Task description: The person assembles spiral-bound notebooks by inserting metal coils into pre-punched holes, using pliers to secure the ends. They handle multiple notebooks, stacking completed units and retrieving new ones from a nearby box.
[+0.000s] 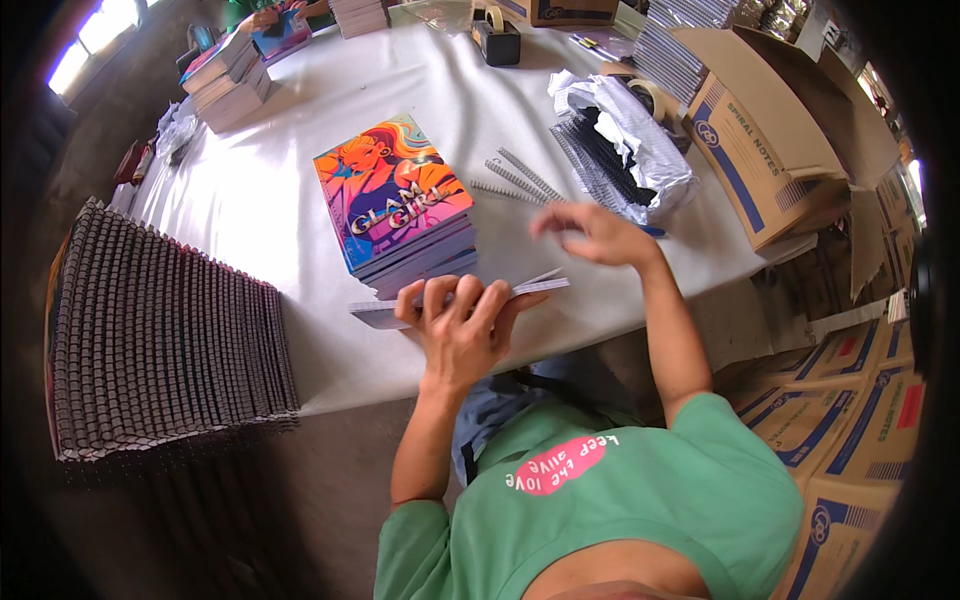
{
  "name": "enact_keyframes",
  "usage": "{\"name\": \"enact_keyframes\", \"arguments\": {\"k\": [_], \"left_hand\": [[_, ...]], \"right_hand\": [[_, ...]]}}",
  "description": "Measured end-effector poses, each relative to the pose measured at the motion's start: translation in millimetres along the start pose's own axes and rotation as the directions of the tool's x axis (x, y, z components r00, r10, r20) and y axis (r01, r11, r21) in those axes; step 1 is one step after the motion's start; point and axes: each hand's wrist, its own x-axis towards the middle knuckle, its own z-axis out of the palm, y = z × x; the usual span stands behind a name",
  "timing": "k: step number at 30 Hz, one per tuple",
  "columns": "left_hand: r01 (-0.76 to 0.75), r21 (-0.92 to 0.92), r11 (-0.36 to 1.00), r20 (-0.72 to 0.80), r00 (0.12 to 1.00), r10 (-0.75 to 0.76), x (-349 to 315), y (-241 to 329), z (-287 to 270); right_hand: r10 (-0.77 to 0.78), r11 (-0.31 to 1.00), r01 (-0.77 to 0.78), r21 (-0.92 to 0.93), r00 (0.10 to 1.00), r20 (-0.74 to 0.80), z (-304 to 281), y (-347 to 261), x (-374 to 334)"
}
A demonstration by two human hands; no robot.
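At the near edge of the table, my left hand (455,325) is closed around a thin notebook (378,314) of loose-edged pages, held edge-up with some sheets fanned at its right end. My right hand (603,236) is over the table to the right, somewhat blurred, with fingers apart and nothing visible in them. Just beyond its fingertips lie several metal wire binding spirals (522,178). Behind my left hand rises a stack of notebooks (395,190), its top cover colourful with a drawn figure.
Spiral-bound notebooks (170,340) stand in a thick stack on the left. To the right are a paper-wrapped bundle of wire spirals (625,150) and an open cardboard box (760,150). A tape dispenser (496,42) and more book stacks (228,85) sit farther back, near another person's hands (262,20).
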Motion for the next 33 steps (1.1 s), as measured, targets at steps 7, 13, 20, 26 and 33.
{"name": "enact_keyframes", "arguments": {"k": [7,13,20,26,33], "left_hand": [[-0.044,0.054,0.998,-0.010,0.999,0.045,-6.9,2.6,5.6],[-0.010,0.078,0.997,-0.005,1.000,0.011,-2.9,5.1,7.9],[-0.117,0.005,0.993,0.008,0.993,0.117,-18.0,10.6,-9.2],[-0.178,0.091,0.980,-0.075,0.980,0.185,-42.3,24.1,-47.3],[-0.146,0.099,0.984,0.018,0.989,0.145,-37.6,11.8,-56.0]], "right_hand": [[-0.168,0.518,-0.380,-0.767,0.834,-0.526,15.5,68.9,76.6],[-0.009,0.466,-0.497,-0.732,0.825,-0.565,-21.7,61.3,84.9],[-0.438,0.611,-0.165,-0.774,0.744,-0.505,-40.3,7.0,61.1],[-0.275,0.679,0.229,-0.697,0.960,0.047,85.4,-32.3,43.4],[-0.653,0.479,0.273,-0.834,0.746,-0.130,158.0,-2.5,99.9]]}}
